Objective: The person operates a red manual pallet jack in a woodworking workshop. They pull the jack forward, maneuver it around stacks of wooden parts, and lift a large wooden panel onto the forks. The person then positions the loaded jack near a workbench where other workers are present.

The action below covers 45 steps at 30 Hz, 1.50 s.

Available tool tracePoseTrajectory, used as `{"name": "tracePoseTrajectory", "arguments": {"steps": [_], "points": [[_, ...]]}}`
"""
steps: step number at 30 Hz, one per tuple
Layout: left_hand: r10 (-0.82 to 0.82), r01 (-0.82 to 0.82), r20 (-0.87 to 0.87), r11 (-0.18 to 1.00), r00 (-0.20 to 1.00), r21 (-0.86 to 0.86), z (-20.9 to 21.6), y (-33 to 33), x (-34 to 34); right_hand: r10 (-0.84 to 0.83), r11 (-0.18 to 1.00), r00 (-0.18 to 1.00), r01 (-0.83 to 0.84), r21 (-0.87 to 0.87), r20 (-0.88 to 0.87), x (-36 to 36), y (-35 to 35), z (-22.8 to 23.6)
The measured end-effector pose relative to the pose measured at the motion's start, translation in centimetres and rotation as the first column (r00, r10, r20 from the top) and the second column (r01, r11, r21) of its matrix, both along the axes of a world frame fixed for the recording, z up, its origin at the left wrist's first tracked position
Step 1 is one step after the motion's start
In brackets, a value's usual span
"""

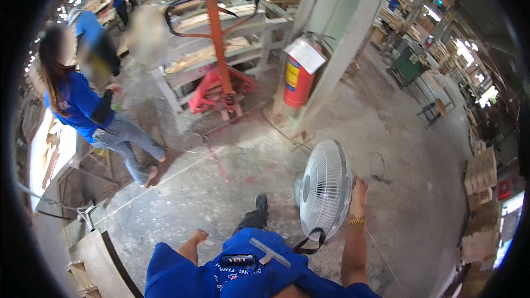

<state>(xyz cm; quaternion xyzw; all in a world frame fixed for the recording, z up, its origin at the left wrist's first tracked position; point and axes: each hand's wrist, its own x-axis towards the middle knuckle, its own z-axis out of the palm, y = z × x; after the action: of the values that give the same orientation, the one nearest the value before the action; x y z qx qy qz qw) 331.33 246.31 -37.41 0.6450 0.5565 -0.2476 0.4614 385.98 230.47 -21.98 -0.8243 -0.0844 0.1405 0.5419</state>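
Observation:
An electric fan head (326, 187) with a round pale wire cage stands out in front of me, to the right. My right hand (359, 194) grips it at the right edge of the cage; a gold-coloured watch band shows at the wrist. What the fingertips press on behind the cage is hidden. A black strap or cord (313, 243) loops at the fan's lower edge, close to my blue shirt. Down at my left side hangs my left hand (200, 235), holding nothing that I can see, its fingers loosely apart.
A red hand pallet truck (218, 60) stands ahead by a slatted rack. To its right, a fire extinguisher (298, 80) hangs at a pale post (345, 49). A person in blue (83, 105) walks at the left. Thin cable (378, 168) lies on the concrete floor; stacked wood (480, 176) lines the right.

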Motion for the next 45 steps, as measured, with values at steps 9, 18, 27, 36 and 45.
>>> {"name": "tracePoseTrajectory", "arguments": {"steps": [9,18,27,36,45], "points": [[-0.374,0.366,0.002,0.906,0.927,-0.213,-3.7,7.7,16.9,0.264,0.894,0.938,-0.149,-0.423,0.226,23.2,2.6,3.0],[0.474,-0.575,0.49,0.815,0.732,0.071,-3.5,15.3,30.1,0.563,0.762,0.775,-0.352,-0.543,0.287,38.7,6.9,-0.4],[0.63,-0.637,0.114,0.734,0.769,0.235,1.0,0.4,33.8,0.695,0.648,0.714,-0.573,-0.501,0.082,49.6,10.4,-4.6],[0.812,-0.813,0.037,0.58,0.582,0.048,3.8,-8.6,38.5,0.769,0.399,0.629,-0.614,-0.681,-0.117,57.6,14.8,-3.9],[0.953,-0.951,-0.003,0.303,0.304,-0.057,2.3,-10.5,32.5,0.773,0.43,0.62,-0.355,-0.83,0.135,51.2,20.2,-0.6]]}}
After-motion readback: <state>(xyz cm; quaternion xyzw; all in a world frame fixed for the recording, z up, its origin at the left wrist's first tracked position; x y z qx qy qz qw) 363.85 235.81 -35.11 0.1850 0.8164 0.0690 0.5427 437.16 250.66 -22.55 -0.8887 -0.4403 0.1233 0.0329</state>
